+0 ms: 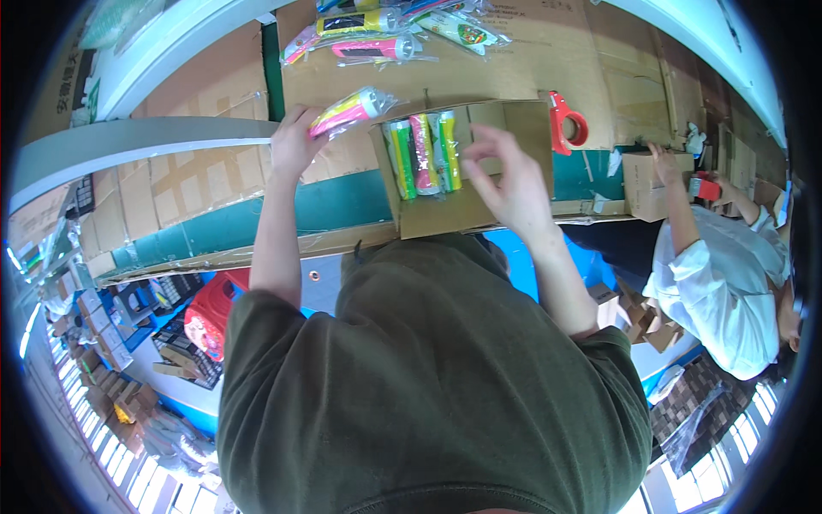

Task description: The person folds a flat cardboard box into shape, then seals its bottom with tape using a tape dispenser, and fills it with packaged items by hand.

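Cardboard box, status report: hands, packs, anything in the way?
Left hand grips pink-yellow pack. Right hand open over cardboard box. Three packs inside. Nothing blocking.

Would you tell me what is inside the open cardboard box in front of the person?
The cardboard box holds bagged tubes in green, pink and yellow, side by side. The right hand covers part of the box's right side, so anything there is hidden.

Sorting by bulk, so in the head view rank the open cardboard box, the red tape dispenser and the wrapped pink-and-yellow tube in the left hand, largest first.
1. open cardboard box
2. and 3. wrapped pink-and-yellow tube and red tape dispenser: look alike in size, unranked.
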The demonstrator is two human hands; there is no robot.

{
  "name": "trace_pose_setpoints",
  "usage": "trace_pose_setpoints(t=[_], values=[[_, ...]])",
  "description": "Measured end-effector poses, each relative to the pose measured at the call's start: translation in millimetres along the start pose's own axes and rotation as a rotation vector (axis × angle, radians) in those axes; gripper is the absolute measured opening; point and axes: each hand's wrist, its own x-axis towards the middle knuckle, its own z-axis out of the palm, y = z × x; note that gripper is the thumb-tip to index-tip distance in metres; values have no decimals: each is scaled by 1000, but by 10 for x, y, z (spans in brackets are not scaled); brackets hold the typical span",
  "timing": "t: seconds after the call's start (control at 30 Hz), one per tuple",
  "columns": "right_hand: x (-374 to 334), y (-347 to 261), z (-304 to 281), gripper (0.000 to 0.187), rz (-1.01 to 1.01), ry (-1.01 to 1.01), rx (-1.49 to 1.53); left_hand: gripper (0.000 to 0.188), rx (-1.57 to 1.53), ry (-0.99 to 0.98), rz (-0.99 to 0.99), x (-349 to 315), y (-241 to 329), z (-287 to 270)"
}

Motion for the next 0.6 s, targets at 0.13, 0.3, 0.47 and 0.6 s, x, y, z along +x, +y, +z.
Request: trace_pose_setpoints(t=[0.13,0.3,0.47,0.6], values=[[-8,-389,-252,49,-364,210,47,34,220,212,352,-197,731,-1053],[21,-725,-397,75,95,-684,-237,36,89,60,717,-307,1817,-1036],[-51,-366,-470,71,323,-677,-83,43,-99,186,620,-340,1866,-494],[127,518,-320,57,691,-477,-195,71,-309,178,-50,-449,1375,-126]])
